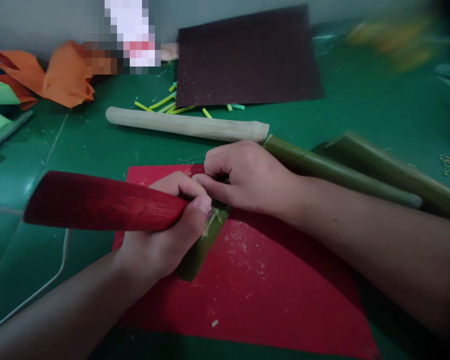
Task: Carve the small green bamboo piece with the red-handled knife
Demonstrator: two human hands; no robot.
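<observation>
My left hand (157, 240) is closed around a thick red wooden handle (105, 202), whose broad end juts out to the left. The working end of this tool is mostly hidden at my fingertips, against a short green bamboo piece (198, 255). Pale fibres cling to the bamboo there. My right hand (247, 172) is closed over the far end of the bamboo, its fingers curled and touching or nearly touching my left fingers. What lies under the right palm is hidden. Beneath both hands is a red sheet (277, 295) sprinkled with fine shavings.
A pale peeled bamboo length (187, 124) lies beyond my hands. Two green bamboo pieces, one nearer (333, 170) and one behind (393, 172), lie beside my right forearm. Farther back are a dark board (247, 62), yellow-green strips (163, 102) and orange cloth or paper (67, 75). A white cable (62, 260) runs at left.
</observation>
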